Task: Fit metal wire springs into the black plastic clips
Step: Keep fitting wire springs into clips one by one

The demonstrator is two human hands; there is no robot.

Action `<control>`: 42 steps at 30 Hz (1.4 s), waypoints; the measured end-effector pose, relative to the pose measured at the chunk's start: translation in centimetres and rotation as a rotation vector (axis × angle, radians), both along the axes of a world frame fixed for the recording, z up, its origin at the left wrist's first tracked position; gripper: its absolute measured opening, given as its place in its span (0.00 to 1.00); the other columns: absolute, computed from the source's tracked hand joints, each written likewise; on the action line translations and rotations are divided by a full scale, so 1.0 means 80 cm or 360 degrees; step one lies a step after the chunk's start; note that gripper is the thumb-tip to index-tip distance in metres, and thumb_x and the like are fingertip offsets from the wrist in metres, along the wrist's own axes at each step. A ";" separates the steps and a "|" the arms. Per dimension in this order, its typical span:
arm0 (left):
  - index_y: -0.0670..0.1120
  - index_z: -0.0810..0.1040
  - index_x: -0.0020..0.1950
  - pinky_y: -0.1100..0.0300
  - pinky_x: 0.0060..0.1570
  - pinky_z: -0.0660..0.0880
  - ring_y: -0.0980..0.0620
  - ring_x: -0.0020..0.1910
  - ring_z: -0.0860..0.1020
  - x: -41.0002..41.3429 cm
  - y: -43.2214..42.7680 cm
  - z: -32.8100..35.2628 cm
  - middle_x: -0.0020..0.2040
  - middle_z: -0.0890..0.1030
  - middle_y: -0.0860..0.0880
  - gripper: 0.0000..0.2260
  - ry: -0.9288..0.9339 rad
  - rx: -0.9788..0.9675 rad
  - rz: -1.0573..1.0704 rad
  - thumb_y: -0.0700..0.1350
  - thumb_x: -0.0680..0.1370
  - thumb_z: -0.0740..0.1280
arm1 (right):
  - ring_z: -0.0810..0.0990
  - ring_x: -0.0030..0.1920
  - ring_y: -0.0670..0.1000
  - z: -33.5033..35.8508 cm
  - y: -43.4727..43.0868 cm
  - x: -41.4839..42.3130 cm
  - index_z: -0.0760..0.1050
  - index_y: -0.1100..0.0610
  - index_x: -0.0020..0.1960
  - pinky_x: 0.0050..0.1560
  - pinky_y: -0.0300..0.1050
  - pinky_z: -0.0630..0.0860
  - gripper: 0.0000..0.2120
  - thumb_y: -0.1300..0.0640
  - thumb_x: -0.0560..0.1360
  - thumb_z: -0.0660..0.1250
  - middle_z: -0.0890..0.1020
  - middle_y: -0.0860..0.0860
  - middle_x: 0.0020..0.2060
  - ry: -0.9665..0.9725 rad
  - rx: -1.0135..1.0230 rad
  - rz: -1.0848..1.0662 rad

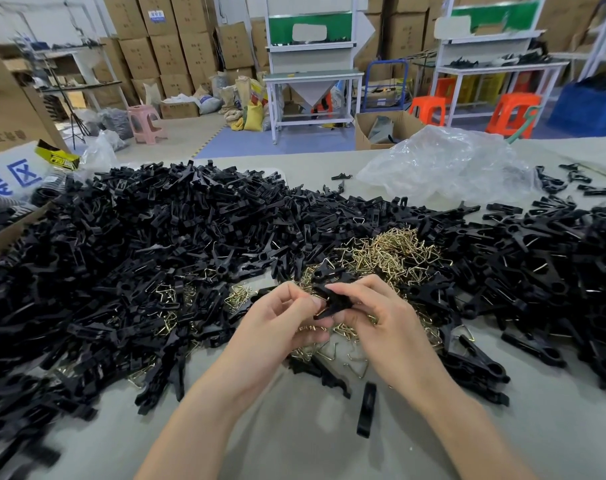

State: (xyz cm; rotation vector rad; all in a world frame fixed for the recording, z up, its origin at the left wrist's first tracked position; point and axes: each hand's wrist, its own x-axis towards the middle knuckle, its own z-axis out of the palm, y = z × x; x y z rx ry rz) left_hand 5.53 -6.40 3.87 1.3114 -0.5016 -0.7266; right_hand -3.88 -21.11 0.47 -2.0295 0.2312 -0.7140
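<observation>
**A:** What do we have in our hands?

**B:** One black clip [332, 301], held up between both hands, above the near edge of the wire springs [395, 251]. Our left hand [280, 317] has its fingers curled and the thumb tip pressed to the clip's left end. Our right hand [374, 317] pinches the right end, fingers bent over the top.

**A:** So both grips are on the same piece?

**B:** Yes, each grip is narrow and holding the clip. A thin brass-coloured glint shows at the clip's lower left, beside the left thumb. We cannot tell whether that is a spring seated in it or one of those lying behind.

**A:** And the rest of the parts?

**B:** The springs lie loose in a golden tangle in the middle of the grey tabletop [294, 427], spreading toward us under our hands. A big heap of black clips [156, 237] covers the left and far side, and a second heap [554, 258] fills the right, where several clips show a wire across them. One single black piece [366, 408] lies alone on the bare tabletop between our forearms, nearer the right one.

**A:** Anything else we see?

**B:** A crumpled clear plastic bag [443, 161] at the far right of the tabletop, stacked cardboard boxes [177, 46] along the back wall, and a pink stool [145, 123] and orange stools [512, 112] on the floor beyond
</observation>
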 end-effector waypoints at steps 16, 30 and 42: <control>0.43 0.80 0.61 0.59 0.45 0.80 0.52 0.39 0.79 -0.011 -0.011 -0.006 0.45 0.80 0.45 0.18 0.0260 -0.0168 -0.0176 0.46 0.73 0.71 | 0.81 0.61 0.39 0.006 0.018 0.003 0.80 0.30 0.56 0.59 0.36 0.79 0.31 0.69 0.80 0.64 0.81 0.35 0.62 -0.0054 0.0647 0.0211; 0.41 0.79 0.64 0.61 0.46 0.80 0.54 0.40 0.79 -0.008 -0.002 -0.005 0.58 0.82 0.41 0.20 0.0303 -0.0289 -0.0416 0.45 0.74 0.74 | 0.84 0.58 0.57 0.016 0.010 -0.008 0.81 0.51 0.61 0.57 0.51 0.81 0.21 0.39 0.75 0.73 0.85 0.55 0.56 0.0011 0.1139 0.0621; 0.38 0.81 0.61 0.59 0.42 0.80 0.52 0.39 0.79 -0.016 -0.010 -0.012 0.47 0.81 0.42 0.15 0.0463 -0.0269 -0.0463 0.41 0.76 0.70 | 0.84 0.59 0.54 0.028 0.006 -0.015 0.78 0.49 0.49 0.52 0.48 0.83 0.12 0.45 0.73 0.76 0.83 0.48 0.62 0.0057 0.0976 0.0597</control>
